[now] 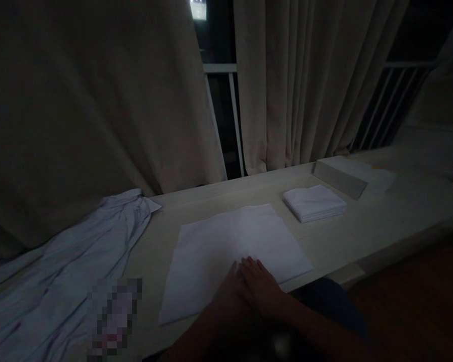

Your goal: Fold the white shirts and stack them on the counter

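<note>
A white rectangular cloth (207, 251) lies spread flat on the pale tabletop in front of me, with a faint crease down its middle. Both hands rest at its near edge. My left hand (232, 291) lies palm down on it, partly in shadow and partly covered. Crossing against it, my right hand (262, 284) has its fingers stretched out over the cloth and the left fingers. Neither hand grasps anything. To the right sits a neatly folded white cloth (315, 202), several layers thick.
A rumpled whitish cloth (79, 261) covers the table's left side, beside a pixelated object (115, 319). A pale box-like object (340, 176) stands at the back right. Beige curtains (287, 85) hang behind the table (385, 221), whose front edge runs along the right.
</note>
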Action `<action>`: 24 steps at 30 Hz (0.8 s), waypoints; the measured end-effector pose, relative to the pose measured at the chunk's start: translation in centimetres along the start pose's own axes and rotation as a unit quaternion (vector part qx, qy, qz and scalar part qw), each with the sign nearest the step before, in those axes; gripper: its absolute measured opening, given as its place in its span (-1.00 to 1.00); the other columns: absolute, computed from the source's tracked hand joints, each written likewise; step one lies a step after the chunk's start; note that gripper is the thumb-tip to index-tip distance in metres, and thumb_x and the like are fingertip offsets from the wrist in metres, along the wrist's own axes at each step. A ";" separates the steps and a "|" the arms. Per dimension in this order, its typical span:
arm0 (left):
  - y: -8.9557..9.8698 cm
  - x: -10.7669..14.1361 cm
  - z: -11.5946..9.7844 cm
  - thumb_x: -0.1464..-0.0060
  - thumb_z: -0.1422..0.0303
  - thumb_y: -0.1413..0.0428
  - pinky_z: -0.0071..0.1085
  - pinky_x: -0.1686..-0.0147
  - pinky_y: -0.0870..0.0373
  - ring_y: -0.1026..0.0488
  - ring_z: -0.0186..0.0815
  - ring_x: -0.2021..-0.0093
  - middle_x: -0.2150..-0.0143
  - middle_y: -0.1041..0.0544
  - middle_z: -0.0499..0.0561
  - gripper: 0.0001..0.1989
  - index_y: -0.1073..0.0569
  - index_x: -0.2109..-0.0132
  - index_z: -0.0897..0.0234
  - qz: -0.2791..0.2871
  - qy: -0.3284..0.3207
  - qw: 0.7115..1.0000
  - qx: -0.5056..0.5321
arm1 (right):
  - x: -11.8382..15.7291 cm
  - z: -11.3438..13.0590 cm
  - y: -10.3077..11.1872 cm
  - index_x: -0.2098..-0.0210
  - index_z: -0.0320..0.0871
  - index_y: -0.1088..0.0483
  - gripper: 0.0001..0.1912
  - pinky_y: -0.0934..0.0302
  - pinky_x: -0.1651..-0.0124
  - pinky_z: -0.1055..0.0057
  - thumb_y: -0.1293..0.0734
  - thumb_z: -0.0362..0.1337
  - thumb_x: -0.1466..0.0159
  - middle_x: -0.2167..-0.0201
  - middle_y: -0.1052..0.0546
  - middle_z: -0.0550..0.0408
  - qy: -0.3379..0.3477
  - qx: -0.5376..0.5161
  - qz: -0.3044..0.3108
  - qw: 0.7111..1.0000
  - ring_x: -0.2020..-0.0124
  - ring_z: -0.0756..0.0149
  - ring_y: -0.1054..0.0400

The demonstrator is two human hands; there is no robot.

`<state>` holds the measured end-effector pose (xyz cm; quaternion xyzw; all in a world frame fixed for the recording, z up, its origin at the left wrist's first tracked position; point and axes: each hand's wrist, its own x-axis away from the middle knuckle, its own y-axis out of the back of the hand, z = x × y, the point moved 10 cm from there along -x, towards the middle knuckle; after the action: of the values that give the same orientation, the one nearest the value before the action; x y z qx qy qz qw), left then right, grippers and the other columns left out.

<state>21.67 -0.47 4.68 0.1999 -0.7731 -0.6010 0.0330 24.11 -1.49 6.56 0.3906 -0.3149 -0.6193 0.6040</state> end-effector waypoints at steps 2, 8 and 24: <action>0.7 1.0 0.8 -0.12 -0.06 0.07 0.15 -0.31 0.16 0.09 0.05 -0.39 -0.42 -0.02 -0.03 -0.28 -0.01 -0.37 0.01 0.015 -0.021 1.000 -0.006 | -0.9 -0.6 -1.3 -0.37 -0.18 0.02 -0.29 0.33 -0.38 0.06 0.08 0.12 -0.39 -0.38 0.02 -0.05 -0.001 0.007 0.015 1.000 -0.40 0.08 0.26; 0.7 1.6 0.7 -0.12 -0.11 0.08 0.12 -0.31 0.14 0.09 0.00 -0.39 -0.43 0.03 0.03 -0.20 0.10 -0.39 0.06 0.051 -0.073 0.996 -0.021 | -6.0 -3.1 -2.2 -0.37 -0.27 0.04 -0.23 0.37 -0.37 0.04 0.13 0.14 -0.38 -0.39 0.08 -0.12 -0.012 0.047 0.015 0.999 -0.40 0.05 0.32; 0.8 1.9 1.4 -0.10 -0.20 0.18 0.18 -0.32 0.31 0.32 0.01 -0.42 -0.46 0.29 -0.08 -0.23 0.15 -0.38 -0.11 0.119 -0.019 0.992 0.034 | -21.5 -8.8 -2.1 -0.36 -0.10 0.02 -0.25 0.43 -0.32 -0.11 0.12 0.18 -0.35 -0.40 0.12 -0.09 -0.074 0.133 -0.010 0.988 -0.40 -0.04 0.33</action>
<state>19.31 0.31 4.68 0.0959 -0.8120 -0.5698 0.0822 29.94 20.77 2.64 0.4235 -0.4341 -0.6052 0.5157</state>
